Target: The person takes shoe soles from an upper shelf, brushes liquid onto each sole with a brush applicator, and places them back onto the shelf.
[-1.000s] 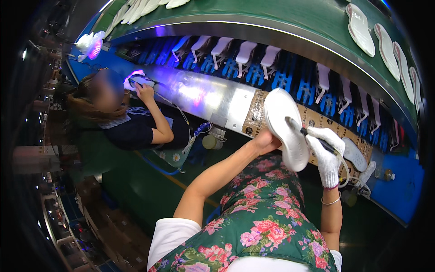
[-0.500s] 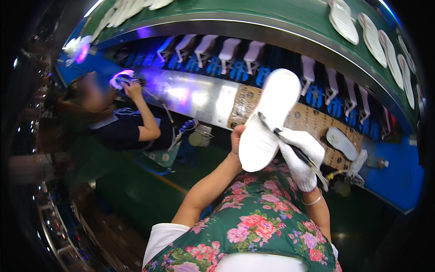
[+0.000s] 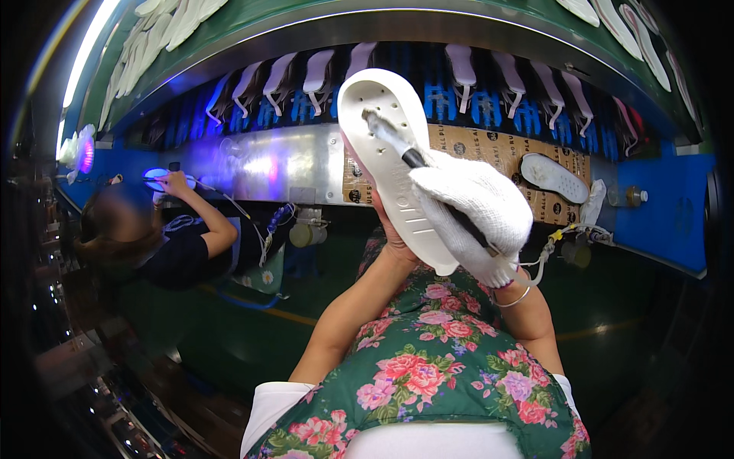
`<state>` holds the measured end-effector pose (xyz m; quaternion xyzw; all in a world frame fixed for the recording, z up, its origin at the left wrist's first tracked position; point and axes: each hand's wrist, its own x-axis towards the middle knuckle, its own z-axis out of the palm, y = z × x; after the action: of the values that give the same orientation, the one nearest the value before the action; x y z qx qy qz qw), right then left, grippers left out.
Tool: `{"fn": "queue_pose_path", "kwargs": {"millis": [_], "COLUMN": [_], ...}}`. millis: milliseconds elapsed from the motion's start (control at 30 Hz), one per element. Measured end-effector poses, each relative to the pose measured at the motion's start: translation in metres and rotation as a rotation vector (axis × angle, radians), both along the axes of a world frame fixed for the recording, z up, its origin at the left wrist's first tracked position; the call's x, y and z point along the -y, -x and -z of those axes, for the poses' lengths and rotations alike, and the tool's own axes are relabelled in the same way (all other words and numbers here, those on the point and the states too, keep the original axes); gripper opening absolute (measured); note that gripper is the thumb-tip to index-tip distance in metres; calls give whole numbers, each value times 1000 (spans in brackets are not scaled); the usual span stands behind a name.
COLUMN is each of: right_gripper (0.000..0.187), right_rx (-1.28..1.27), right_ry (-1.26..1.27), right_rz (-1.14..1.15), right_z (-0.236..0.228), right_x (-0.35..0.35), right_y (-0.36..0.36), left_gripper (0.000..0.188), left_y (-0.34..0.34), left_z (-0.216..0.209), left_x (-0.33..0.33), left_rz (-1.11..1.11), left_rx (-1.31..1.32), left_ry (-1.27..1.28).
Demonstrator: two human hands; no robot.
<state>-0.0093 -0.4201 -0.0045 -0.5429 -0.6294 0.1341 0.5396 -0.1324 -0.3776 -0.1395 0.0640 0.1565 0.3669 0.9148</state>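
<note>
My bare left hand point(image 3: 392, 236) grips a white shoe sole point(image 3: 394, 187) from beneath and along its left edge; most of its fingers are hidden behind it. The sole is tilted, its wide end up and to the left, with small holes there and grooves lower down. My right hand point(image 3: 478, 210), in a white knitted glove, is closed round a brush point(image 3: 391, 139) with a black handle and a thin tube at its back end. The bristles touch the sole's surface near the holes.
Another white sole point(image 3: 554, 176) lies on the taped cardboard point(image 3: 474, 144) over the bench. Pinkish shoe parts point(image 3: 317, 73) hang in a row behind. Overhead, a green conveyor point(image 3: 321, 9) carries soles. A co-worker point(image 3: 183, 229) works at the left. A bottle point(image 3: 633, 196) stands at the right.
The sole has moved up and left and now leans left instead of right. The brush has moved from its middle to the holed wide end. The view has turned; the co-worker's hands have lowered.
</note>
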Motion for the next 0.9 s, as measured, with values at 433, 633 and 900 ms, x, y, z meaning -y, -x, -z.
{"fn": "queue_pose_path", "kwargs": {"millis": [433, 633, 900], "right_gripper": [23, 44, 67], "right_rx": [-309, -312, -62], "right_ry": [-18, 134, 455], "right_rz": [208, 162, 559], "right_z": [8, 47, 97], "right_x": [-1, 14, 0], "right_y": [27, 49, 82], "left_gripper": [106, 107, 109], "left_y": [-11, -28, -21], "left_z": [40, 12, 11], "left_x": [8, 1, -4], "left_rz": [57, 323, 130], "left_rx": [7, 588, 303], "left_ry": [71, -30, 58]}}
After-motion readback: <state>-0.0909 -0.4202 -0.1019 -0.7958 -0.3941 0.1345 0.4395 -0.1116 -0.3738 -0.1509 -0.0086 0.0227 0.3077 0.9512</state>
